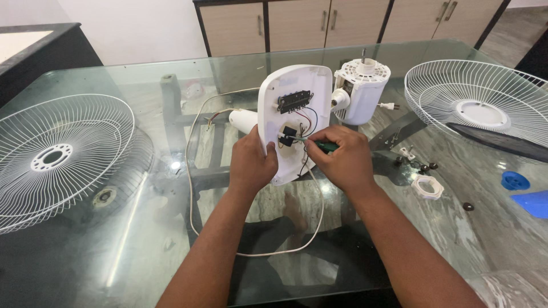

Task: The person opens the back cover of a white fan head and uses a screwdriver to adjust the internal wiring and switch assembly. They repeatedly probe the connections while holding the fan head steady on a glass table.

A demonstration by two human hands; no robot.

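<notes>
My left hand point(251, 162) grips the left edge of a white fan base cover point(294, 85), held tilted up so its inside faces me, with a black switch block and wires showing. My right hand point(341, 159) is closed around a green-handled screwdriver point(327, 146), its tip pointing at a small black part in the middle of the cover. A white motor housing point(361, 91) stands just behind the cover, and a white cord point(285, 245) loops from it across the glass table point(114, 262).
A white wire fan grille point(57, 157) lies at the left and a second grille point(485, 97) at the right. A white ring nut point(427, 187), small dark screws point(468, 206) and blue fan parts point(522, 191) lie at the right. Cabinets stand behind.
</notes>
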